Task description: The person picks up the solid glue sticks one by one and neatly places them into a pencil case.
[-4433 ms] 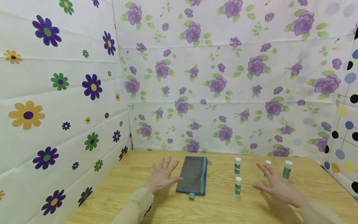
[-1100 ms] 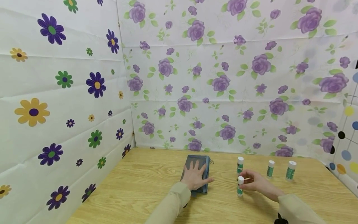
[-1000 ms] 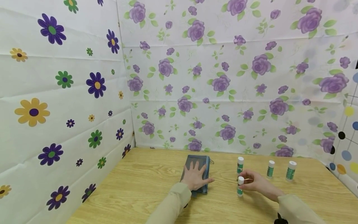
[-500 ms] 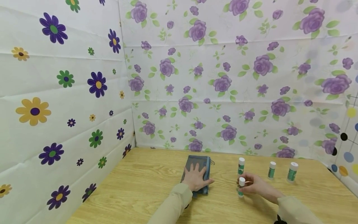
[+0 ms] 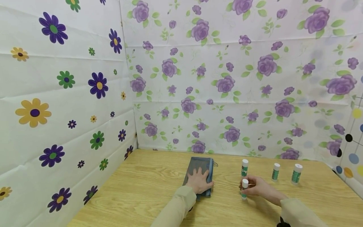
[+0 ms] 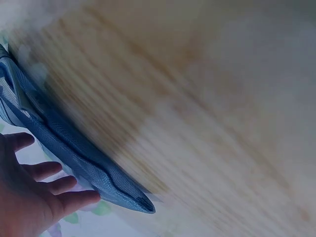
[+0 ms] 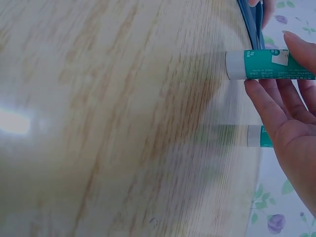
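Spread out, my left hand point(image 5: 198, 183) rests on a blue-grey mesh zip pouch point(image 5: 198, 162) lying flat in the middle of the table. The left wrist view shows the pouch's zipped edge point(image 6: 84, 153) just past the fingertips. My right hand point(image 5: 262, 189) pinches a white-capped green glue stick point(image 5: 245, 183) between thumb and fingers. It stands upright, its white base near the tabletop. In the right wrist view the thumb lies on one side of the glue stick point(image 7: 261, 65) and the fingers on the other.
Right behind the held one stands another glue stick point(image 5: 244, 168). Two more, a slimmer glue stick point(image 5: 276, 172) and a thicker glue stick point(image 5: 296, 174), are upright farther right. Flower-printed sheets point(image 5: 181, 78) close off the wooden table point(image 5: 136, 189) at the back and left.
Since the oldest frame, my left hand has moved right onto the pouch, and my right hand has moved left to the front glue stick. Lately the left fingers have drawn back slightly.
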The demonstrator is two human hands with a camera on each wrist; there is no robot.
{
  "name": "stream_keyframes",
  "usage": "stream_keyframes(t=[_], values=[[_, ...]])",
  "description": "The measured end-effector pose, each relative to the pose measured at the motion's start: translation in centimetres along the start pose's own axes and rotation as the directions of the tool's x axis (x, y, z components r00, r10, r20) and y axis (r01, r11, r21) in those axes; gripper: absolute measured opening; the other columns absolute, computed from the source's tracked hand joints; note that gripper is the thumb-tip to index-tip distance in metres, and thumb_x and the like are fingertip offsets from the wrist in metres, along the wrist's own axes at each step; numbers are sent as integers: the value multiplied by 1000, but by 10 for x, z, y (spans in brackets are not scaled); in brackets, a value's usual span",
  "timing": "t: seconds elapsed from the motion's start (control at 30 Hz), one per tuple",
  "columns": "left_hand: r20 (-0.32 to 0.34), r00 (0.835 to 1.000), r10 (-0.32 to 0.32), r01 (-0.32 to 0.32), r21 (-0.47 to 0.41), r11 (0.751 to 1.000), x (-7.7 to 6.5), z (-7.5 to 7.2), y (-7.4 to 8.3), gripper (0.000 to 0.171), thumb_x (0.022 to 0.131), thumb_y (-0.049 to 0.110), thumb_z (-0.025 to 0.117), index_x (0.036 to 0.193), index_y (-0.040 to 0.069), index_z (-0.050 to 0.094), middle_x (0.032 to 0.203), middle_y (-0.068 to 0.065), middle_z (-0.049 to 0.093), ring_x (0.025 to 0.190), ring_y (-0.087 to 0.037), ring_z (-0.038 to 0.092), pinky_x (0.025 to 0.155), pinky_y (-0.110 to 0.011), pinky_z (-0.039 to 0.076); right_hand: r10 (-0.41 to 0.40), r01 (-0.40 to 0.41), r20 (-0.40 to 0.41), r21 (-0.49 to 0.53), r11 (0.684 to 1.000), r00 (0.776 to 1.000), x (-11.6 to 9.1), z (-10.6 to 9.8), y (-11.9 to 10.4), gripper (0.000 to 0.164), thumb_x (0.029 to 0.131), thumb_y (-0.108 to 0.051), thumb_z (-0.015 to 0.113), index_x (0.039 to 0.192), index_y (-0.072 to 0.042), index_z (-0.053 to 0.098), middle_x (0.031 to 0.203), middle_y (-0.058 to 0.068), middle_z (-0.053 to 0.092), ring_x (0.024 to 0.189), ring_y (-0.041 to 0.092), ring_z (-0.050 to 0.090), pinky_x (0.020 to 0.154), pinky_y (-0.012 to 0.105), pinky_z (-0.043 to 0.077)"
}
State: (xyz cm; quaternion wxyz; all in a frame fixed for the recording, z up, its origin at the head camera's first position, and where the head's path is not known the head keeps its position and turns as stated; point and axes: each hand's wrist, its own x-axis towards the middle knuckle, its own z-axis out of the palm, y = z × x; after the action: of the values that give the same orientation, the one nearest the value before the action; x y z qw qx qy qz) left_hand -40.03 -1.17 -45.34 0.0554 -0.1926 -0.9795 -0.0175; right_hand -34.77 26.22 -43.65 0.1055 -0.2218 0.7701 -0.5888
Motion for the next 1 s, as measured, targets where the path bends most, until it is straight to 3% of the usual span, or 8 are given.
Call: stream_keyframes(t=[0.33,0.8,1.0], values=[[-6,1000,6,-6,-42,999,0,2,0,58,89,54,39,135,19,42,130,-16,40,117,-38,37,82,-60,33,19,-19,18,5,1000,1000,2,-1,-1,43,78,-7,70,107,16,48,104,22,57,92,25,56,76,34,46],[-20,999,-29,25,-166,986,0,-2,4,46,91,43,44,124,13,52,121,-16,46,109,-37,43,78,-62,35,15,-15,-1,-37,999,1000,4,0,-2,39,80,-7,68,106,15,51,102,20,59,93,26,56,75,34,47],[-61,997,-47,33,-217,976,-1,-4,6,37,90,35,48,114,10,58,105,-13,52,97,-32,50,70,-49,44,0,-1,-16,-53,999,1000,6,2,-4,37,80,-6,68,106,14,52,101,20,59,92,26,57,75,35,47]])
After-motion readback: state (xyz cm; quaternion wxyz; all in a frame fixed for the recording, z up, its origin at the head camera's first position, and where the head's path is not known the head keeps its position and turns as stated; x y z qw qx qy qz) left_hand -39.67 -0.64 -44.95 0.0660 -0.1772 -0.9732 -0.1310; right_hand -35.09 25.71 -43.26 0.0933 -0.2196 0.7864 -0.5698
